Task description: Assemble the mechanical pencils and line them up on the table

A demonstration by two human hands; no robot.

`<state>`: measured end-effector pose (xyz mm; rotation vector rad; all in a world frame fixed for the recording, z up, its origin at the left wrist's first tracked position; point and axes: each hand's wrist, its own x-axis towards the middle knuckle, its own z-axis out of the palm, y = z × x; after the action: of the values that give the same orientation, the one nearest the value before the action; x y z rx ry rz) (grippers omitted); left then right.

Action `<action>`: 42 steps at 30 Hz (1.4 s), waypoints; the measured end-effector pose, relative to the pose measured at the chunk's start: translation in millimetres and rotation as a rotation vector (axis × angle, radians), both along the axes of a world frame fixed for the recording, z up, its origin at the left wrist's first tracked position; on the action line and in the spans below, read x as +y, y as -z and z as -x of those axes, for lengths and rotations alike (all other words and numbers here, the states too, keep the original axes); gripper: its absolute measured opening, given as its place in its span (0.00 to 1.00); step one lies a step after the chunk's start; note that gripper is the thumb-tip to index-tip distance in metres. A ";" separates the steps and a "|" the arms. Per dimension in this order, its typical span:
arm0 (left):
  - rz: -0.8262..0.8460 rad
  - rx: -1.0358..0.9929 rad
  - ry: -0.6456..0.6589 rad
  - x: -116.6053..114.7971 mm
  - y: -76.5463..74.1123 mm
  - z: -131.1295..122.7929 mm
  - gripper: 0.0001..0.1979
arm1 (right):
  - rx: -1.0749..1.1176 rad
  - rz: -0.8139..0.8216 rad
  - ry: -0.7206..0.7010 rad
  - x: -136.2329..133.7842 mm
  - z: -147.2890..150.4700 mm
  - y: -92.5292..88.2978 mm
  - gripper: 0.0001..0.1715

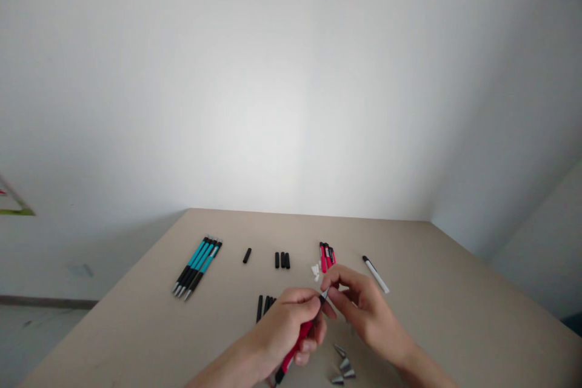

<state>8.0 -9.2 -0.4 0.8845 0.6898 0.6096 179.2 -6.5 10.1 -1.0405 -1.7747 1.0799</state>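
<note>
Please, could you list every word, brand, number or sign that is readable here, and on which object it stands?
No text can be read.
Teal pens: a pale marking on one, too small.
Red pens on the table: pale marks, too small.
Red barrel in the left hand: pale patch, too blurred.
Sheet at left edge: red mark, cut off.

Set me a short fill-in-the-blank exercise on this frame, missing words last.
The left hand grips the red pen; the ____ hand touches its silver tip.
The blue pens lie on the ____ side of the table.
In line with the lone black tube, ____ more lie together.
Missing words: right; left; three.
</note>
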 end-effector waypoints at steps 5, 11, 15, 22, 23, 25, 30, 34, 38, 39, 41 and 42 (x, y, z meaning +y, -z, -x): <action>-0.095 -0.120 -0.005 -0.9 -2.1 -2.4 0.17 | 0.310 0.235 -0.076 3.8 3.6 5.8 0.18; -0.144 -0.164 -0.011 0.5 -2.5 -5.9 0.20 | 0.435 0.276 -0.106 3.4 7.8 10.1 0.15; -0.153 -0.144 -0.008 -1.4 -4.7 -5.8 0.20 | 0.425 0.271 -0.095 2.6 7.5 11.7 0.14; -0.239 -0.088 -0.015 -1.8 -7.3 -2.1 0.18 | 0.452 0.304 -0.079 2.5 7.6 11.2 0.13; -0.249 -0.079 -0.018 -1.3 -7.4 -1.5 0.17 | 0.462 0.307 -0.064 2.7 8.2 11.2 0.14; -0.253 -0.061 -0.019 -0.3 -7.4 -0.4 0.17 | 0.475 0.311 -0.041 3.4 9.3 11.8 0.14; -0.230 -0.074 -0.016 0.3 -8.6 1.9 0.14 | 0.489 0.331 -0.070 3.7 10.2 13.1 0.15; -0.259 -0.061 -0.022 -0.5 -12.1 1.7 0.15 | 0.515 0.308 -0.103 2.9 8.7 11.1 0.16; -0.266 -0.026 -0.057 0.0 -13.7 0.5 0.14 | 0.501 0.284 -0.064 2.6 7.6 9.6 0.12; -0.258 -0.025 -0.060 0.3 -13.3 0.5 0.14 | 0.500 0.290 -0.065 2.5 7.6 9.7 0.12; -0.228 -0.048 -0.063 1.1 -11.8 0.8 0.14 | 0.504 0.309 -0.081 2.4 7.6 10.1 0.12; -0.212 -0.063 -0.063 1.4 -11.1 1.2 0.14 | 0.506 0.316 -0.088 2.4 7.6 10.5 0.12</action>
<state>6.9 -7.8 10.6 1.0384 0.6050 0.7742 171.7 -4.1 -0.5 -0.7775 -1.2776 1.5565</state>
